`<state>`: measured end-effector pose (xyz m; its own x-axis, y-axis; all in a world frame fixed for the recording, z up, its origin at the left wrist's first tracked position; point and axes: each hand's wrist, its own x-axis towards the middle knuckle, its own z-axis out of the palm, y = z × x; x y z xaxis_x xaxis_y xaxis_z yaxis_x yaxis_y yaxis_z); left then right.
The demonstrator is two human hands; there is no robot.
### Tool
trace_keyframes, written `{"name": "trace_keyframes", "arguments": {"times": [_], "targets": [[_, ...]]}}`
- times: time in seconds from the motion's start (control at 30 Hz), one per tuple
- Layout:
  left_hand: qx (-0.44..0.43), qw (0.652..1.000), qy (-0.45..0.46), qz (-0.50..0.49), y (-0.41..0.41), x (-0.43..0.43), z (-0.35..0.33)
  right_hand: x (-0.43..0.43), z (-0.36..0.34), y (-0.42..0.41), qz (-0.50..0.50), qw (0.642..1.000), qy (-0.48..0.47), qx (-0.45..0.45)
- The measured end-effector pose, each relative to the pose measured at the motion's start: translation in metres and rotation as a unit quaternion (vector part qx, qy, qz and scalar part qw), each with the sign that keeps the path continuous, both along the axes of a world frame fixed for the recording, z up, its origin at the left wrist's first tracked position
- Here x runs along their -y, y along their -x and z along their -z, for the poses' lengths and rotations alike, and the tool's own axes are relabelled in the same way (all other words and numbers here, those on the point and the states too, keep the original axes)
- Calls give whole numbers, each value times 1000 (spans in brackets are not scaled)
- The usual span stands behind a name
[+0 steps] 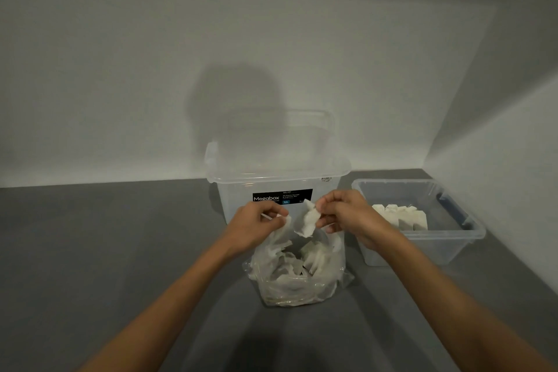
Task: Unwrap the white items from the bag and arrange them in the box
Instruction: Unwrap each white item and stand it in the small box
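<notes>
Now, head view: crumpled clear plastic bag (327,273) upright on grey tabletop (120,251), white pieces (297,264) inside. Left hand (256,225) pinches bag's top edge. Right hand (344,214) pinches crumpled white wrapped item (308,222) just above bag mouth. Tall clear lidded storage tub (271,172) behind bag. Low clear open box (447,234) right of bag, white blocks (401,214) standing inside.

We've only got the one view here: wide-angle cam on the head, looking forward and down across the grey counter (105,251) toward the wall (120,69), close in, with the bag (297,278) roughly centred low.
</notes>
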<state>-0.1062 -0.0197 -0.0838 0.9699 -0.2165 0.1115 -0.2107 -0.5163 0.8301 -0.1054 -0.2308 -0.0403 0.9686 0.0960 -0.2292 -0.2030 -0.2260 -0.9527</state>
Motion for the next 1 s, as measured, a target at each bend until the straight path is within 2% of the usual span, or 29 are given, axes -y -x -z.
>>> {"name": "trace_keyframes", "arguments": {"times": [0.07, 0.2, 0.3, 0.4, 0.47, 0.53, 0.57, 0.63, 0.67, 0.73, 0.83, 0.93, 1.0], "targets": [[-6, 1000, 19, 10, 1, 4, -1, -2, 3, 1, 36, 993, -99, -52], [-55, 994, 90, 15, 5, 12, -6, -8, 14, 2, 92, 955, -257, -113], [-85, 985, 149, 17, 6, 15, -11, -12, 23, 1, 107, 929, -330, -127], [-71, 987, 145, 9, 4, 15, -11, -13, 30, 0, 97, 924, -343, -136], [-47, 991, 124, -9, 2, 15, -9, -14, 30, 2, 70, 952, -269, -127], [-18, 996, 82, -26, -2, 13, -10, -12, 30, 4, 52, 991, -106, -69], [4, 999, 44, -26, -5, 12, -11, -11, 29, 4, 52, 998, -10, -14], [52, 997, -50, -8, -8, 8, -14, -9, 24, 4, 46, 981, 151, 114], [71, 993, -94, 4, -10, 7, -16, -10, 20, 4, 29, 965, 197, 173], [88, 983, -162, 24, -12, 5, -20, -14, 12, 5, -13, 934, 249, 255], [108, 965, -236, 47, -12, 7, -31, -20, 2, 6, -68, 903, 300, 300], [135, 957, -248, 61, -11, 10, -41, -23, 2, 6, -100, 902, 306, 287], [134, 965, -217, 62, -11, 10, -44, -22, 6, 3, -74, 920, 272, 271]]}}
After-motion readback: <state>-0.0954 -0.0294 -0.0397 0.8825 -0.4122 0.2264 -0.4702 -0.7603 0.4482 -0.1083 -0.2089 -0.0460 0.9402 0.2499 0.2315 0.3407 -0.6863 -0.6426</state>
